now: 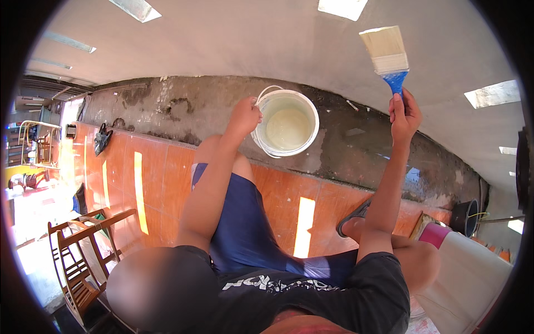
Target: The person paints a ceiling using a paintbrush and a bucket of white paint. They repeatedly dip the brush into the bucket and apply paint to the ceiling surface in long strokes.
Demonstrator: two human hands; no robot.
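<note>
Right hand (407, 114) gripping the glossy blue handle (395, 82) of a flat brush (387, 60), which I am seeing before a smooth grey wall (250, 44), pale bristles (381, 40) pointing up and slightly left, long axis running nearly upright, left hand (245, 118) gripping a round white bucket (315, 123) by its left edge, pale liquid (289, 129) pooling inside.

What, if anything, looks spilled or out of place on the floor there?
The grey floor strip along the wall looks dark and wet right of the white bucket, with shiny patches. That stands out against its paler left stretch; whether anything spilled, I cannot tell.
</note>
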